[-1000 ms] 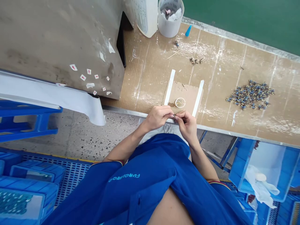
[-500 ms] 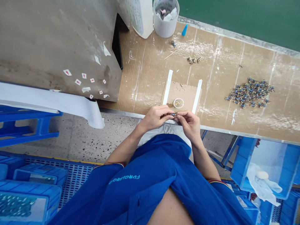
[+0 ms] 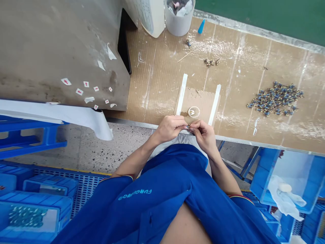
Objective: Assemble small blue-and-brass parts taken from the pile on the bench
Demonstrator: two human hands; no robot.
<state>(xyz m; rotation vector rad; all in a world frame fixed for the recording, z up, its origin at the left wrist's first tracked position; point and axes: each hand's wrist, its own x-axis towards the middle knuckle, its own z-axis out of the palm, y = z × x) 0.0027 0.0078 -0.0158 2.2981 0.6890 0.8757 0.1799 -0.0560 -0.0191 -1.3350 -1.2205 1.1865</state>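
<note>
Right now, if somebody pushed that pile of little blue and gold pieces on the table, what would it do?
The pile would probably spread rather than move as one, since its many small pieces look loose. Single ones likely wouldn't roll far, given their knobbly, uneven outlines. They might slide fairly easily, as the tabletop looks glossy.

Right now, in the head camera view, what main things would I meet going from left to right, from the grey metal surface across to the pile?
Grey metal surface with arrow stickers, left hand, small part pinched between the fingertips, right hand, pile of small blue-and-gold pieces.
</note>
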